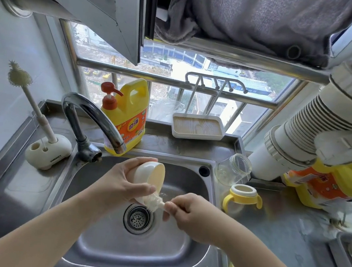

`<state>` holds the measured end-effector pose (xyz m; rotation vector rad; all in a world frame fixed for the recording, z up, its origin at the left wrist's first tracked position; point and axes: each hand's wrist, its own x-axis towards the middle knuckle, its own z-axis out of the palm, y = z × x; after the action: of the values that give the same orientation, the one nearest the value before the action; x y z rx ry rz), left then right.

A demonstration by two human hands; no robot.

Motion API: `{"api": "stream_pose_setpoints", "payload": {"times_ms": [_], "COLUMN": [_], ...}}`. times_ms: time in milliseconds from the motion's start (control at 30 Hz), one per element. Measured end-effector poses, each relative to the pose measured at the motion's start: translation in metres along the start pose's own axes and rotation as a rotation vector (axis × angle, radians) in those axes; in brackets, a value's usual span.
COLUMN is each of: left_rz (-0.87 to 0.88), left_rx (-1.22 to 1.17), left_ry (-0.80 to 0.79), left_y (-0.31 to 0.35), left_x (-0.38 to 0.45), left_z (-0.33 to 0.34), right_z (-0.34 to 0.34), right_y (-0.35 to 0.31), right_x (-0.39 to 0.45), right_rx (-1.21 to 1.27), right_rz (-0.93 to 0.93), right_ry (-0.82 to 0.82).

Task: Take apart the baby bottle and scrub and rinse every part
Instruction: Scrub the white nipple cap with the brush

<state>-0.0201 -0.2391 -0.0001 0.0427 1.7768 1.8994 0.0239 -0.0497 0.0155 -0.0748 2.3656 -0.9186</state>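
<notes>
Your left hand point(126, 180) reaches in from the lower left and is held over the sink point(180, 253), above and left of the drain strainer point(138, 218). Its fingers and thumb curl round the cream bottle cap point(151, 175), which is tilted with its open mouth facing up and to the right.

Your right hand point(190, 213) comes in from the lower right, forearm angled across the sink's front corner. Its fingertips pinch the end of a small brush point(154, 203), whose bristles touch the lower edge of the cap.

The faucet point(98, 116) spout ends just above the left hand. On the surface point(280, 231) right of the sink, the clear glass bottle body point(232, 169) lies tilted, and the yellow handled collar point(242, 195) stands just in front of it. A yellow detergent jug point(127, 115) stands behind the sink.
</notes>
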Motion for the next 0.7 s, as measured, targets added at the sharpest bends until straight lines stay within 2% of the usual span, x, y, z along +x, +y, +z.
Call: {"api": "stream_pose_setpoints", "payload": {"times_ms": [67,100,133,200,233,300,367,400,500,567,633,700], "left_rz": [0.005,-0.002,-0.011,-0.028,-0.027,-0.01,0.035,0.073,0.162,0.207,0.245,0.228], "left_rx": [0.014,0.012,0.011,0.028,0.036,0.045,0.026,0.018,0.006,0.021,0.049,-0.018], "left_ry": [-0.006,-0.009,-0.019,-0.048,-0.057,-0.06,-0.047,-0.034,-0.005,0.02,0.025,-0.007], "left_y": [-0.001,-0.001,0.0,0.001,0.002,0.004,0.007,0.006,0.002,-0.003,-0.008,-0.011], "left_x": [0.0,0.0,0.0,0.0,0.0,0.0,0.002,0.003,0.003,0.002,0.001,-0.003], "left_z": [0.0,0.0,0.001,0.003,0.003,0.003,0.001,0.0,0.0,-0.003,-0.003,0.003], "right_z": [-0.003,-0.005,-0.008,-0.017,-0.018,-0.017,-0.011,-0.006,0.005,0.004,0.001,0.0], "right_y": [0.001,0.003,0.005,0.01,0.013,0.011,0.011,0.01,0.004,-0.001,-0.002,-0.001], "right_x": [-0.001,0.0,0.001,0.005,0.006,0.005,0.004,0.002,-0.001,-0.003,-0.004,-0.002], "right_rx": [0.029,-0.069,-0.231,-0.708,-0.853,-0.927,-0.763,-0.652,-0.021,0.375,0.458,0.27], "right_rz": [-0.001,-0.026,-0.066,-0.177,-0.236,-0.284,-0.214,-0.169,-0.046,0.045,0.068,0.017], "right_ry": [-0.025,0.038,0.166,0.51,0.634,0.728,0.629,0.527,0.088,-0.081,-0.107,0.018]}}
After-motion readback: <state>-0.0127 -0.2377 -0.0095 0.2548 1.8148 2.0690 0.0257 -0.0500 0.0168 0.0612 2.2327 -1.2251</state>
